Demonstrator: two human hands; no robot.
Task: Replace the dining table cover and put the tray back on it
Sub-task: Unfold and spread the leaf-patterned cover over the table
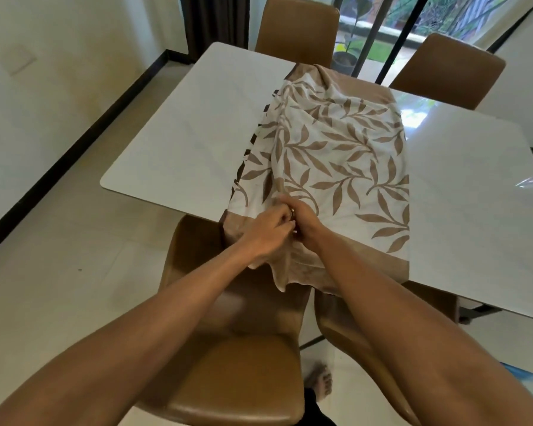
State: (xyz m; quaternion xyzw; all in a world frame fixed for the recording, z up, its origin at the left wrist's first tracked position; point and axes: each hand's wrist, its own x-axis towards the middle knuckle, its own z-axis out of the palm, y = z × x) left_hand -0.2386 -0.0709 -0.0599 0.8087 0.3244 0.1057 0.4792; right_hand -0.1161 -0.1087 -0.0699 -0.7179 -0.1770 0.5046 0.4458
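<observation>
Two hands met at the near edge: left hand and right hand each pinched the leaf-print cloth. It lay bunched across the white desk.

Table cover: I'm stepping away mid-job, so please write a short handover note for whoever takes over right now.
Left hand: grips the cover at the near edge of the table.
Right hand: grips the cover too, right beside the left hand.
Cover: leaf-print, lying as a narrow bunched strip across the middle of the white table, its near end hanging over the brown chair.
Tray: not in view.
Done: the cover is on the table.
Left: spread it over the whole top, then find the tray and set it on the cover.
</observation>
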